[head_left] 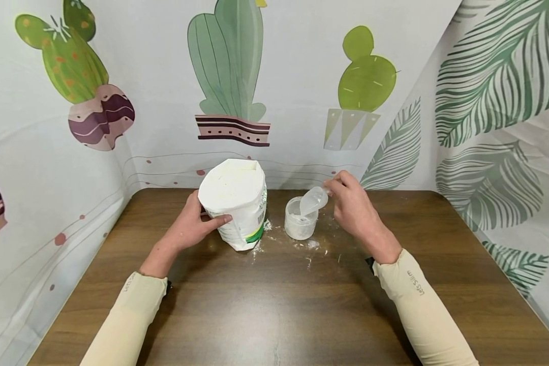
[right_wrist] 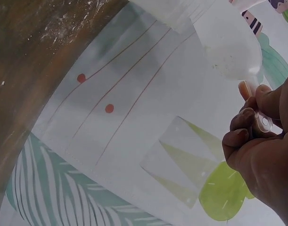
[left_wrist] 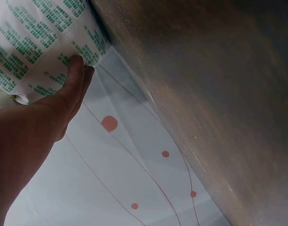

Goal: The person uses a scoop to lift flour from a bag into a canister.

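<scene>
An opened white paper bag [head_left: 238, 223] with green print stands upright on the table, pale powder visible inside its mouth. My left hand [head_left: 192, 223] grips it from the left, thumb across the front; in the left wrist view, fingers [left_wrist: 74, 77] lie against its printed side. To its right is a small clear round jar [head_left: 300, 226]. By its handle, my right hand [head_left: 354, 206] pinches a translucent measuring scoop [head_left: 314, 200], tilted with its lip over the jar's mouth. The right wrist view shows the scoop's bowl [right_wrist: 233, 47] with some residue; how much powder it holds, I cannot tell.
White powder [head_left: 258, 249] is scattered on the brown wooden table [head_left: 256, 315] around the bag and jar. Just behind the table's far edge hangs a cloth backdrop [head_left: 297, 76] printed with cacti and leaves.
</scene>
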### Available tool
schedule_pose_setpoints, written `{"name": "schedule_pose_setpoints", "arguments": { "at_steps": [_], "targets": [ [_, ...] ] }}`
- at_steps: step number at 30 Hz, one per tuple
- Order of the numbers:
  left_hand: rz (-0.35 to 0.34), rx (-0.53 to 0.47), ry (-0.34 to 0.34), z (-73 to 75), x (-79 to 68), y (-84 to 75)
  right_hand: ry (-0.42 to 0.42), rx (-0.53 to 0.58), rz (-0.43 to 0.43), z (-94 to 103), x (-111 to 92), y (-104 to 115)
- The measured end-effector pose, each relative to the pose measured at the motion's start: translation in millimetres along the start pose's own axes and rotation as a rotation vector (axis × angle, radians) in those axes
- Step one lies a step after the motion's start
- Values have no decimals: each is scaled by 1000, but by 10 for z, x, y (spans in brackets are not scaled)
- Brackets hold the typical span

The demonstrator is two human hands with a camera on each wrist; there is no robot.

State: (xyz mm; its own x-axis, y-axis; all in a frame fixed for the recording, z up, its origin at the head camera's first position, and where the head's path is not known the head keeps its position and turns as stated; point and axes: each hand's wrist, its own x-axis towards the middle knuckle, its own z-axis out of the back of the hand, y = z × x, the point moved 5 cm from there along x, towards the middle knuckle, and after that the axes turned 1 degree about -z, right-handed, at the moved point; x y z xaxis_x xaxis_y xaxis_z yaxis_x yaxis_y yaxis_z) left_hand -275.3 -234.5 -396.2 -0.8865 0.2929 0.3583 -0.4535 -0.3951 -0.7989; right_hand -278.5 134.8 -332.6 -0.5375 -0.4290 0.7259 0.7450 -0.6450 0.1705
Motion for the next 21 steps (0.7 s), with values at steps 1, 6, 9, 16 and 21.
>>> {"name": "schedule_pose_setpoints", "arguments": {
  "at_steps": [1, 6, 9, 16, 21],
  "targets": [
    [-2, 1, -1, 1, 1, -1, 1, 0, -3, 3, 0, 0],
    [-1, 8, -2, 4, 1, 6, 8, 9, -31, 27, 2, -6],
    [1, 7, -3, 3, -1, 9, 6, 13, -51, 51, 4, -14],
    [-5, 11, -6, 0, 0, 4, -3, 21, -103, 98, 7, -53],
    [0, 6, -4, -1, -5, -12, 9, 37, -138, 121, 4, -75]
  ]
}}
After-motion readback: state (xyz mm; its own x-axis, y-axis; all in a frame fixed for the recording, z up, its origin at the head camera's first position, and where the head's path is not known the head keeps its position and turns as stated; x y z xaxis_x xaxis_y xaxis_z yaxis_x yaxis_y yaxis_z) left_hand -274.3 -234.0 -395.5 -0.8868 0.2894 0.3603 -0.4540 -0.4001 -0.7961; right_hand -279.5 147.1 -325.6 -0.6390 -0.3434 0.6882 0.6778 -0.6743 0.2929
